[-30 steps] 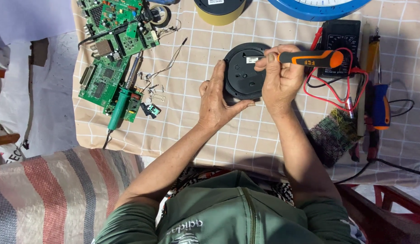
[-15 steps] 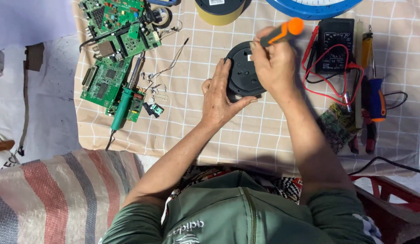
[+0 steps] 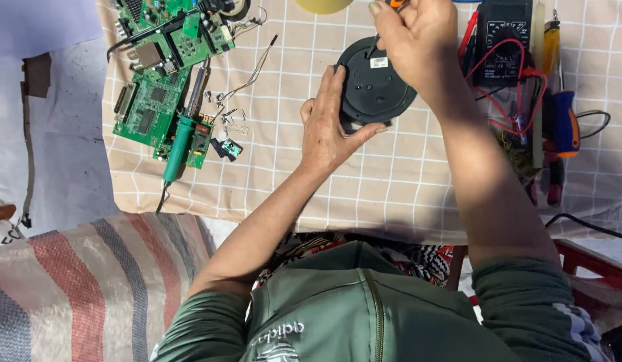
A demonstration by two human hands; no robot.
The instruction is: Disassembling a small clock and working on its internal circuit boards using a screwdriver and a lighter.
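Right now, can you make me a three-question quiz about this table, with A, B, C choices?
1. Where do the circuit boards lie?
A. the table's left side
B. under the right hand
C. on the striped fabric

2. What colour is the soldering iron handle?
A. red
B. green
C. white

3. What is the left hand doing?
A. lying flat, away from everything
B. lifting the multimeter
C. steadying the black round device

Answers:
1. A, they sit left of both hands.
2. B, its handle is green, beside the boards.
3. C, its fingers rest against the disc's edge while the right hand works above it with an orange-handled tool.
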